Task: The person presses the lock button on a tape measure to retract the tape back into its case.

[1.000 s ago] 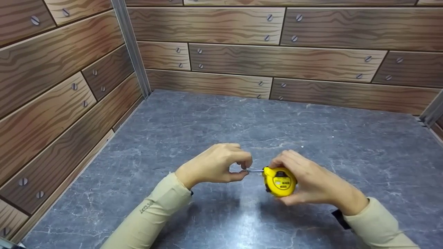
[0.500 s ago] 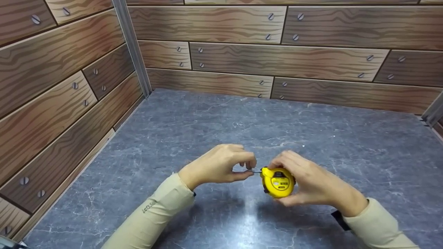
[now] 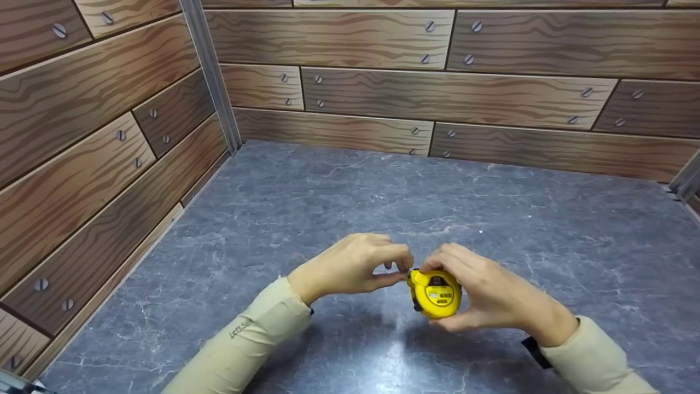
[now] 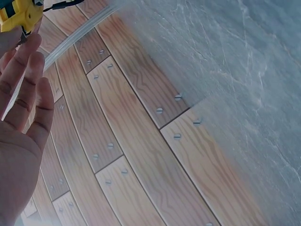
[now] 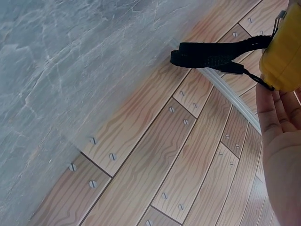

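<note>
A yellow tape measure (image 3: 439,298) with a dark label is held above the table by my right hand (image 3: 495,290), thumb below and fingers over its top. My left hand (image 3: 350,268) is at the case's left side, with thumb and index finger pinching the small end hook at the mouth. No blade shows between hook and case now. In the left wrist view the yellow case (image 4: 21,16) sits at the top left corner above the left fingers (image 4: 35,80). A black wrist strap (image 5: 202,55) dangles from the case in the right wrist view.
Both hands are over a grey marbled tabletop (image 3: 350,191). Wood-plank-patterned panels stand behind (image 3: 372,93) and on the left (image 3: 82,191), joined by a metal corner post (image 3: 210,76).
My left hand has moved right toward the case, and the short stretch of blade has gone back inside. The case, in my right hand, has shifted slightly left and down.
</note>
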`<state>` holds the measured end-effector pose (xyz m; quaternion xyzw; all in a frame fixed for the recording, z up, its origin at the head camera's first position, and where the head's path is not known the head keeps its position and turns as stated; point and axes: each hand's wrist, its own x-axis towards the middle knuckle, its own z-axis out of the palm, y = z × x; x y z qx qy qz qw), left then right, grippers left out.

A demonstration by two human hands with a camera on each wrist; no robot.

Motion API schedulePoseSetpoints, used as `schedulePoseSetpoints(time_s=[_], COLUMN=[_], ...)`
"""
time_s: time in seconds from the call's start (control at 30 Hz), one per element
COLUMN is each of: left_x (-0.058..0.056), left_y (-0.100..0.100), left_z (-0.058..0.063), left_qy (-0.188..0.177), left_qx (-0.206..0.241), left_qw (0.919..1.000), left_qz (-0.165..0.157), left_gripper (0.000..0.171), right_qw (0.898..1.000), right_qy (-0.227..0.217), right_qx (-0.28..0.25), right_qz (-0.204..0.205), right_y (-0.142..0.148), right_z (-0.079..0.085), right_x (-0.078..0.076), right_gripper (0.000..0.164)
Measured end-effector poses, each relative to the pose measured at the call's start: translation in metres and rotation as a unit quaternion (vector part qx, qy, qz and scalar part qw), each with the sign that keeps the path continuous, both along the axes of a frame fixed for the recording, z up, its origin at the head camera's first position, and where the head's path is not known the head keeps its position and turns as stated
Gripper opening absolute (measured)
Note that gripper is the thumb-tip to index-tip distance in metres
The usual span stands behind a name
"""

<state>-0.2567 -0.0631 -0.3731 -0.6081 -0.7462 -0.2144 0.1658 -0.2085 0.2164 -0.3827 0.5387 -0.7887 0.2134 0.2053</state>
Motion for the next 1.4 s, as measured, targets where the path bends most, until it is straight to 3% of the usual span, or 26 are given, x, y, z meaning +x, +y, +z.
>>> schedulePoseSetpoints(time_s=[0.4, 0.7, 1.2, 1.4], left_x=[-0.001, -0.001, 0.002, 0.0], left_y=[-0.007, -0.008, -0.005, -0.005], left_z=[-0.001, -0.002, -0.001, -0.003], left_qy=[0.008, 0.007, -0.009, -0.014], left_qx=[-0.023, -0.038, -0.052, -0.049], left_qw=[0.9991, 0.9981, 0.9969, 0.9969], left_qz=[0.035, 0.047, 0.058, 0.059], left_gripper=[0.004, 0.005, 0.003, 0.005], right_qw=[0.995, 0.976, 0.962, 0.96], right_qy=[-0.046, -0.108, -0.145, -0.136], right_qx=[0.058, 0.109, 0.11, 0.103], right_qz=[-0.068, -0.154, -0.203, -0.222], right_y=[0.004, 0.015, 0.03, 0.031], right_z=[-0.006, -0.014, -0.023, -0.024], right_x=[-0.001, -0.005, -0.004, -0.005], right_gripper=[0.068, 0.066, 0.057, 0.055])
